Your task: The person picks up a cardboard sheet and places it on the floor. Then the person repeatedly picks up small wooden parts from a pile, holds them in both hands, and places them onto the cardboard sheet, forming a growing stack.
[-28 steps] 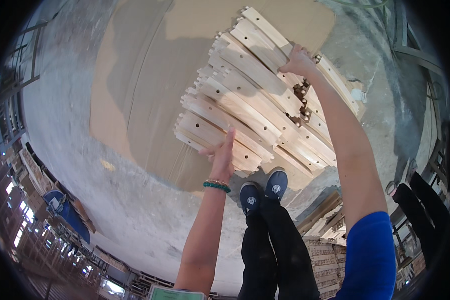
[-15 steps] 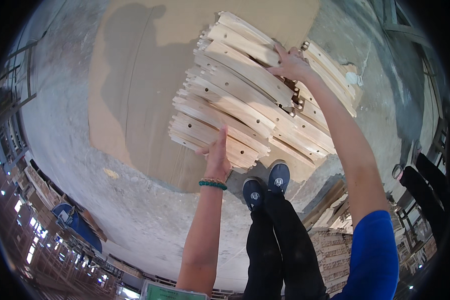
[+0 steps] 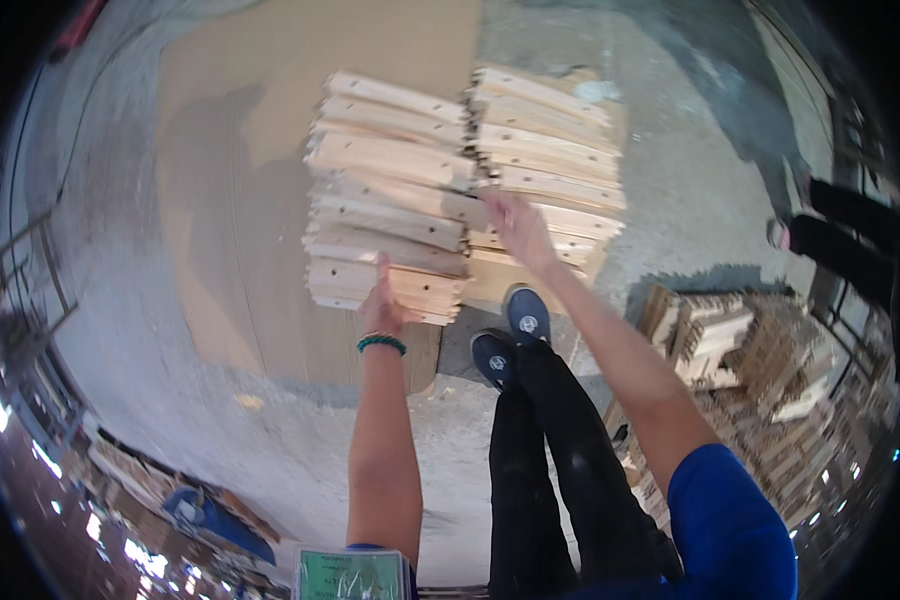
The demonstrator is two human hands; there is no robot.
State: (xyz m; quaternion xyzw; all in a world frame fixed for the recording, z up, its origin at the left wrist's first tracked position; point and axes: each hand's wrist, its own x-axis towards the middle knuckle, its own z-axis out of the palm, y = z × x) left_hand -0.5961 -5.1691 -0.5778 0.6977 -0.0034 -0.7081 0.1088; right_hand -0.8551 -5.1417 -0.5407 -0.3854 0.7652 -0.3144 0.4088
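Pale wooden slats with drilled holes and notched ends lie side by side in two rows, a left row (image 3: 385,185) and a right row (image 3: 550,150), with a narrow gap between. My left hand (image 3: 380,300) presses against the near edge of the left row. Its thumb points away from me across the top of the nearest slats, and its other fingers are partly hidden. At the gap, by the right ends of the left row, is my right hand (image 3: 520,230). Motion blurs its fingers, so their grip is unclear.
A cardboard sheet (image 3: 240,240) lies under the rows on the concrete floor (image 3: 100,260). My shoes (image 3: 525,312) stand just in front. Stacked wooden pieces (image 3: 750,350) sit at the right. Another person's legs (image 3: 840,255) are at the far right.
My right hand has moved from the far part of the left row nearer to me, along the row's right ends. The left hand stays at the near edge. The whole view has shifted.
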